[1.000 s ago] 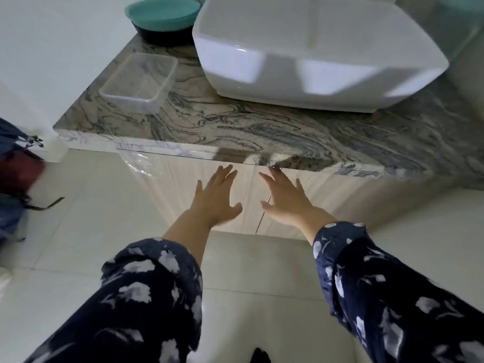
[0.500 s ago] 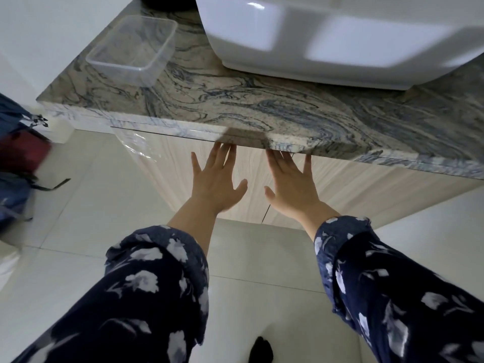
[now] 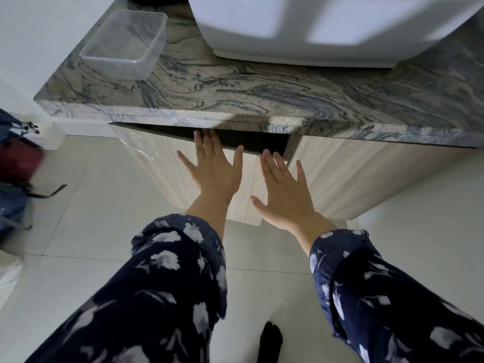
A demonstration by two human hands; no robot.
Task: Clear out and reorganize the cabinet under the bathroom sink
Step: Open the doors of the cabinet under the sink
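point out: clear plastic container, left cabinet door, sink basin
clear plastic container [image 3: 125, 43]: head view, on its see-through floor.
left cabinet door [image 3: 157, 166]: head view, bare wood front left of the hand.
sink basin [image 3: 288, 27]: head view, white outer wall.

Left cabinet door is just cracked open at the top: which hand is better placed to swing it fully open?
Left. The left hand has fingertips over the left door's top edge at the dark gap; the right hand lies flat, gripping nothing.

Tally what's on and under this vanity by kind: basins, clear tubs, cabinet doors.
Basins: 1, the sink
Clear tubs: 1, the tub
Cabinet doors: 2, left door ajar, right door shut
Total: 4
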